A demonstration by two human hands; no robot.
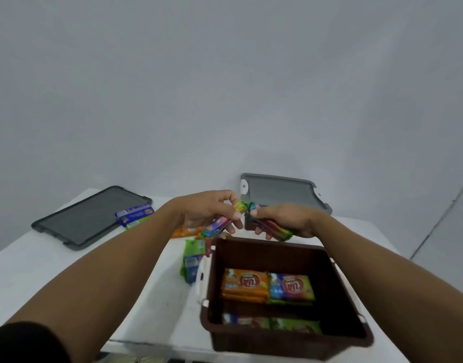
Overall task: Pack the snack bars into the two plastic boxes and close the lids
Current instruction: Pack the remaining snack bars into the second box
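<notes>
Left hand [208,209], right hand [286,221] (bars [216,228] apiece)

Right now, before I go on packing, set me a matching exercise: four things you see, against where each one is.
1 flat grey lid
2 orange pack
3 blue pack
4 left hand

A inside the brown box
B on the table, far left
C on the flat grey lid's right edge
D gripping a multicoloured bar

Pairs: 1-B, 2-A, 3-C, 4-D.
</notes>
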